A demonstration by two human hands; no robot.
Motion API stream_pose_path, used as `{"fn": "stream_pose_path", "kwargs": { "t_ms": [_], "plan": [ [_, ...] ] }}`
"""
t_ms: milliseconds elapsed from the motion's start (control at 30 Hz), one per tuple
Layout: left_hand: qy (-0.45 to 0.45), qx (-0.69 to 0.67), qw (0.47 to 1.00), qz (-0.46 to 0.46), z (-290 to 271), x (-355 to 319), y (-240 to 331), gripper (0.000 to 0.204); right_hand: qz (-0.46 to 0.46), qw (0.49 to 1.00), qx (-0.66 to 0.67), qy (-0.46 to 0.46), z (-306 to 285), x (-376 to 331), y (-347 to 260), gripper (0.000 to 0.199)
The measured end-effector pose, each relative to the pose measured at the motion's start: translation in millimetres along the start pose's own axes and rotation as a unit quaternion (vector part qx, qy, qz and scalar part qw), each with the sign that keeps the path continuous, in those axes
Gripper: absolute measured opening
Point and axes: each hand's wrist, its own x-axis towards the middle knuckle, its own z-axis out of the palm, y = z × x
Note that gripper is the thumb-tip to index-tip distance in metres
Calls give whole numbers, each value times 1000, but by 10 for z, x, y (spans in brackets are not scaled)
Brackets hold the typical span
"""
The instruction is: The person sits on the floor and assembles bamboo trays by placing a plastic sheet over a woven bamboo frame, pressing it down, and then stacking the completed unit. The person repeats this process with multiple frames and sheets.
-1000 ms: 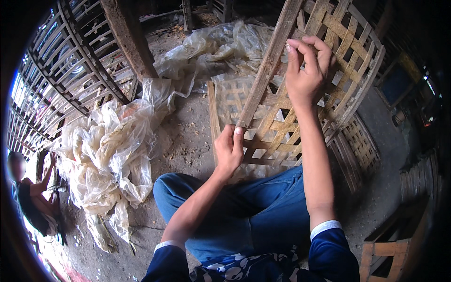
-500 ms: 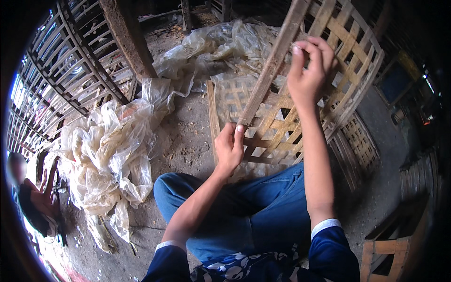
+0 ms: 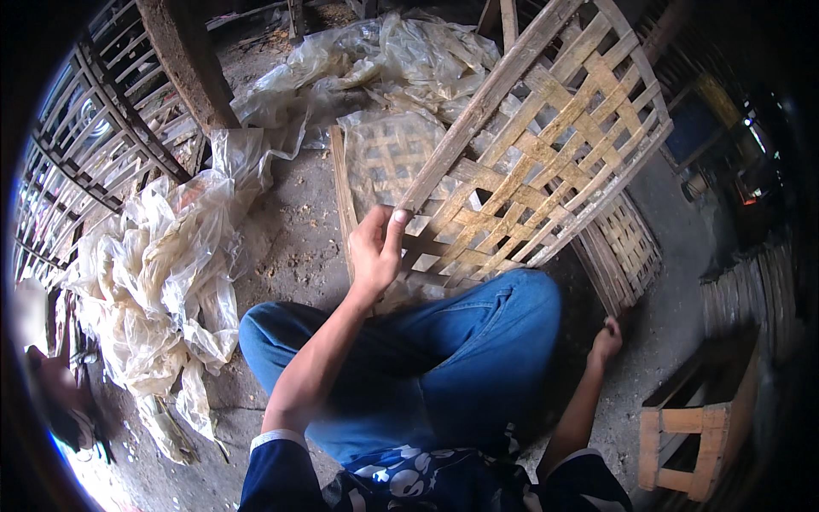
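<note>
My left hand [image 3: 377, 250] grips the wooden edge bar of a woven bamboo tray [image 3: 546, 149] near its lower corner. The tray stands tilted above my lap, its open lattice rising to the far right. Down by the floor on the right, my right hand [image 3: 606, 343] is closed, beside the near end of other stacked trays [image 3: 630, 247]; what its fingers hold, if anything, cannot be made out. Beneath the raised tray, another lattice tray [image 3: 339, 183] lies on the floor, partly covered by clear plastic.
Crumpled plastic sheeting [image 3: 158, 282] heaps on the left, with more plastic [image 3: 375, 64] at the back. A wooden post [image 3: 183, 64] and slatted wall [image 3: 102, 136] stand at far left, a person [image 3: 64, 388] below them. A small wooden stool-like frame [image 3: 682, 444] sits lower right.
My right hand has left the tray's lattice and dropped to the lower right near the floor. My left hand still holds the tray. The whole view has shifted somewhat.
</note>
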Motion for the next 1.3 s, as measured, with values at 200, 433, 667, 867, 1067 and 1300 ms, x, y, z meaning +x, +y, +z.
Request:
{"fn": "stream_pose_path", "kwargs": {
  "t_ms": [200,433,667,867,1067,1300],
  "plan": [
    [-49,54,997,-41,-53,-57,27,35,-9,995,51,79,-182,-533,-836,31],
    [-42,19,999,16,78,-80,-18,32,-14,834,544,-89,-331,-821,-3344,25],
    [-97,91,991,16,59,-134,-67,29,-40,669,662,-337,-579,-1373,-4560,29],
    [-91,67,993,47,147,-160,-47,34,133,650,700,-265,-349,-1434,-4379,35],
    [-96,85,991,50,129,-163,-3,33,119,629,699,-319,-410,-1384,-4342,41],
    [-99,97,989,54,116,-166,15,35,190,559,705,-393,-410,-1273,-4537,32]
  ]
}}
